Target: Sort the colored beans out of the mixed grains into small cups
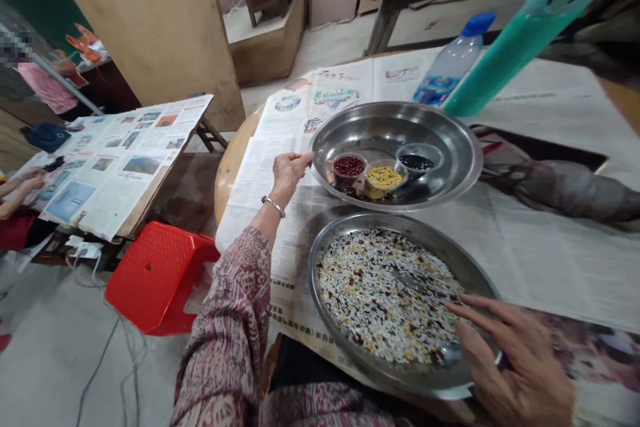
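Observation:
My left hand [291,177] pinches the left rim of a wide steel basin [453,177]. Inside the basin stand three small clear cups, one of red beans [349,165], one of yellow beans [384,177] and one of black beans [417,161]. Some loose beans lie on the basin floor around them. Closer to me, a round steel tray [320,320] bears a spread-out mix of white grains with red, yellow and black beans [385,293]. Over the right edge of this tray is my right hand [520,360], its fingers apart and reaching towards the mix; nothing shows in it.
Newspaper [540,260] covers the round table. Behind the basin stand a water bottle [450,63] and a green plastic handle-like object [535,40]. A grey umbrella-like bundle [565,180] lies right. A red stool [155,273] and another newspaper-covered table [135,140] with a person are left.

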`<action>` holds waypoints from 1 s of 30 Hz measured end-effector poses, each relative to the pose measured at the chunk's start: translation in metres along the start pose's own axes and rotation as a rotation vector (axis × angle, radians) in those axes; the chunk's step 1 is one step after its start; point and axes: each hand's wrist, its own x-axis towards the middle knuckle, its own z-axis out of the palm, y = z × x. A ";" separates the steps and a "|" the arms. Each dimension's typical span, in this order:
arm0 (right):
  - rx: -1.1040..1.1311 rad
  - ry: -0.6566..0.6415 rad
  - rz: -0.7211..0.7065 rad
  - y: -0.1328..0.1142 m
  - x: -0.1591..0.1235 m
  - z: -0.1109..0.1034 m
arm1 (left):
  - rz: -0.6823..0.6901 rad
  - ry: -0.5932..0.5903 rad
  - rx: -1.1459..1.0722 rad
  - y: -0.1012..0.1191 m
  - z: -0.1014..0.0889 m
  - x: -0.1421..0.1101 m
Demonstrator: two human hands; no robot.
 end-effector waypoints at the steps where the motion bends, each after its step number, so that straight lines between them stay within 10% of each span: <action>1: 0.008 -0.003 0.005 -0.001 0.000 0.000 | -0.013 -0.010 -0.018 0.001 0.000 0.001; 10: 0.017 -0.001 0.001 -0.003 0.002 0.000 | 0.011 -0.021 -0.084 -0.001 -0.018 -0.048; 16: 0.029 -0.006 -0.036 -0.006 0.002 0.001 | 0.625 -0.518 0.734 -0.031 -0.025 -0.143; 20: 0.036 -0.002 -0.046 -0.006 0.002 0.001 | 0.840 -0.690 1.213 -0.040 -0.022 -0.161; 30: 0.015 -0.021 -0.040 -0.004 0.000 -0.001 | 0.837 -0.503 1.007 -0.042 -0.022 -0.147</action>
